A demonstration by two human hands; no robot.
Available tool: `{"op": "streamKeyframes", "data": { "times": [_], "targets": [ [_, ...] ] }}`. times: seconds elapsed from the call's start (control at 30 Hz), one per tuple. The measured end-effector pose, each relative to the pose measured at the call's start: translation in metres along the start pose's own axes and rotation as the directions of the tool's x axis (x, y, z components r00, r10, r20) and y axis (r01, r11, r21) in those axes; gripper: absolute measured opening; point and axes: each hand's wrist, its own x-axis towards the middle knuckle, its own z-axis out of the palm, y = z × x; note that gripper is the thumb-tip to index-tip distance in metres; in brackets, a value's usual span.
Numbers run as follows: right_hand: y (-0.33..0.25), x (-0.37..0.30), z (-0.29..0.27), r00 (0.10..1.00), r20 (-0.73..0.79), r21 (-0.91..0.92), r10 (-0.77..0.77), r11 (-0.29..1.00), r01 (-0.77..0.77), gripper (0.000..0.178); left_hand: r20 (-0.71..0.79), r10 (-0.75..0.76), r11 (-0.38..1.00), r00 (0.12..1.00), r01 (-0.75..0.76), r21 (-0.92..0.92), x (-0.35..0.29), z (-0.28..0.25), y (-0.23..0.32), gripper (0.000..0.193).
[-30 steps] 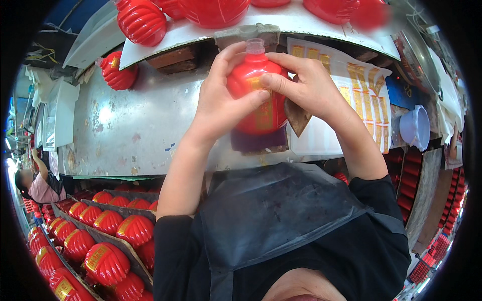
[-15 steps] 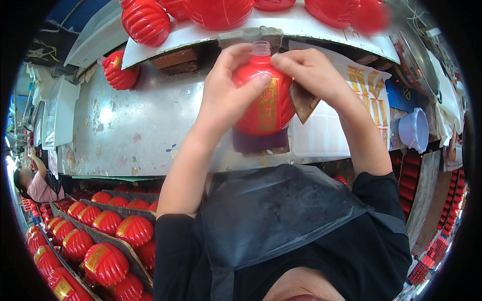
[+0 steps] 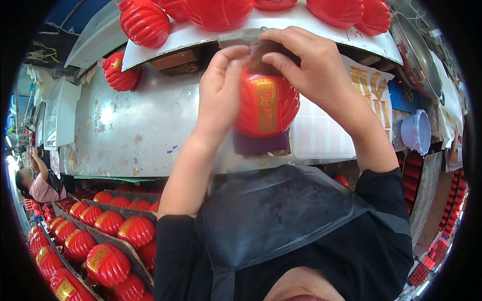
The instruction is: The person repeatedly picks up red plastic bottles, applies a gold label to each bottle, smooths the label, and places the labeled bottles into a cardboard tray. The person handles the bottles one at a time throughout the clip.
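Observation:
A round red bottle (image 3: 283, 108) with slanting ribs and a gold label (image 3: 267, 103) stands in front of me, over a dark purple pad (image 3: 258, 145). My left hand (image 3: 223, 83) is curved round its upper left side and steadies it. In my right hand (image 3: 309, 57) is a flat brown piece (image 3: 266, 61), gripped between thumb and fingers. It lies against the shoulder just above the label and covers most of the neck. I cannot make out what the brown piece is made of.
Several red bottles (image 3: 216, 12) line a white shelf (image 3: 201, 40) at the back; another (image 3: 120, 72) lies at the table's left. Gold labels (image 3: 376, 90) on a backing sheet and a lilac bucket (image 3: 415, 131) are right. Crates of red bottles (image 3: 108, 263) stand lower left. A person (image 3: 42, 183) is far left.
My right hand has brought the brown piece up from the bottle's right side onto its shoulder. My left thumb has drawn back off the label, which shows more fully.

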Motion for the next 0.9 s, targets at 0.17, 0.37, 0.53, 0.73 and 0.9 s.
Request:
{"op": "streamKeyframes", "data": {
  "times": [0.17,0.37,0.53,0.73,0.9],
  "targets": [
    [0.006,-0.003,-0.014,0.992,0.112,0.245,0.049,0.967,-0.076,0.032,0.014,0.003,0.999,1.000,-0.004,0.054,0.002,-0.001,0.000,0.030],
    [0.008,-0.002,-0.002,0.999,0.017,-0.022,-0.045,0.999,0.046,0.024,0.034,-0.038,0.999,0.999,0.038,-0.008,0.000,0.004,0.004,0.045],
    [0.022,-0.012,0.005,0.993,-0.050,-0.044,-0.107,0.993,0.105,0.021,0.077,-0.071,0.979,0.995,0.055,0.194,0.019,-0.002,0.004,0.066],
    [0.004,-0.063,0.008,0.969,-0.031,0.048,-0.244,0.968,0.245,0.021,0.032,-0.217,0.974,0.976,0.219,-0.061,0.031,-0.009,0.000,0.046],
    [-0.022,-0.096,0.005,0.913,0.086,0.126,-0.400,0.913,0.388,0.015,0.019,-0.200,0.975,0.980,0.201,-0.092,0.031,-0.009,-0.003,0.050]
  ]
}}
